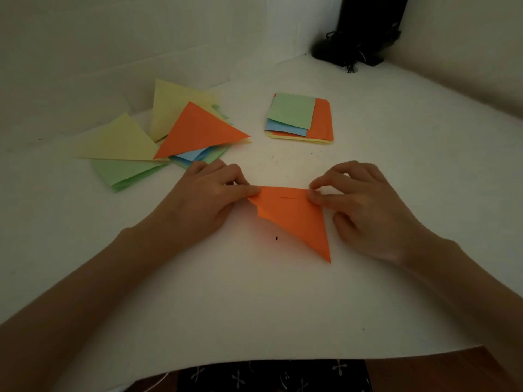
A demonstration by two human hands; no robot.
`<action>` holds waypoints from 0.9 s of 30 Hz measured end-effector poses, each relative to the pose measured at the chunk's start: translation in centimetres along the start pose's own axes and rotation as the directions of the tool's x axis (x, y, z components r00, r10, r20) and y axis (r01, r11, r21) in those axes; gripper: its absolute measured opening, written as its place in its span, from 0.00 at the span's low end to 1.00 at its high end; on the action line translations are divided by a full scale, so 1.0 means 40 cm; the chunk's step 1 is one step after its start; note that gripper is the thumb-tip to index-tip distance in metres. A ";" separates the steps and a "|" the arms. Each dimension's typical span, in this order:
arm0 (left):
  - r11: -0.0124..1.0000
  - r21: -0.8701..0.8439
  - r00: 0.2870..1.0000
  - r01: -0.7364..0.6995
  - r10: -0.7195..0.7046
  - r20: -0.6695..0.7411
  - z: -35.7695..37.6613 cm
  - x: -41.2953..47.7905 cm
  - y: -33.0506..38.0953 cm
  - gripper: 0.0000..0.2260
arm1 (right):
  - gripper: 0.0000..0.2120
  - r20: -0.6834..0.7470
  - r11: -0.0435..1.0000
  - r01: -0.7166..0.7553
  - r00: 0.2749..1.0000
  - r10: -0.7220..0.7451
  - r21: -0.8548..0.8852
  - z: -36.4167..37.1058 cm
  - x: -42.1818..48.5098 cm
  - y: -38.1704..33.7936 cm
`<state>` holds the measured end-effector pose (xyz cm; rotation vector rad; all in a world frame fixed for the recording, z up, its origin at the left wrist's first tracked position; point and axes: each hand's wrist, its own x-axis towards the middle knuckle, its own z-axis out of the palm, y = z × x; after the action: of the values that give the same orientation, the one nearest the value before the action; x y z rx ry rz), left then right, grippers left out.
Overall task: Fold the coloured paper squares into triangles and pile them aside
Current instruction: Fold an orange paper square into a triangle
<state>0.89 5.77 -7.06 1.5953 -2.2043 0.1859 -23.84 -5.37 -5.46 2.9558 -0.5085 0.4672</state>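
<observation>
- The orange triangle (294,219) lies flat near the middle of the tabletop (254,306), closer to the near edge than either heap of paper. It is already folded in half.
- Its long edge is the far one and runs left to right between the hands. Its point aims at the near edge, skewed a little to the right.
- The colour is a plain, matt orange. The left slanting side shows a small ragged notch where the layers seem not to meet, and a short dark slit or crease mark sits just below the far edge.
- The left hand (206,196) has its fingers curled and pinches the left corner of that far edge, pressing it to the tabletop.
- The right hand (365,205) pinches the right corner between thumb and forefinger, with the other fingers loosely bent beside the paper.
- So the triangle sits between the two hands, with each hand on one end of its long axis. Neither hand covers the near point.
- The pile of folded triangles (169,137) spreads loosely toward the far left edge: yellow, green and blue, with an orange one on top. It is just beyond the left hand, which is the nearer of the two, so I judge that hand the likelier to carry the piece over.
- The stack of unfolded squares (300,117) sits toward the far edge, beyond the right hand and apart from it, with green on top of blue, orange and yellow.
- A black object (365,29) with cables stands in the far right corner.
</observation>
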 end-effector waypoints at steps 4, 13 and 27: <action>1.000 -0.005 1.000 0.002 -0.002 -0.005 -0.004 0.003 0.010 0.19 | 0.16 -0.076 0.943 -0.245 0.961 0.268 0.225 -0.019 0.052 -0.031; 0.985 -0.143 0.985 0.101 -0.119 -0.124 0.004 0.003 -0.002 0.17 | 0.01 0.277 0.749 -0.493 0.870 0.409 0.442 0.009 0.165 -0.087; 0.626 -0.617 0.863 0.477 -0.469 0.191 -0.030 0.069 0.040 0.05 | 0.03 0.193 0.658 -0.431 0.894 0.405 0.617 -0.010 0.151 -0.089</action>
<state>-1.01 4.29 -4.66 1.6561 -1.4894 -0.6821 -17.31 -3.84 -3.36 3.4898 -1.3015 0.7674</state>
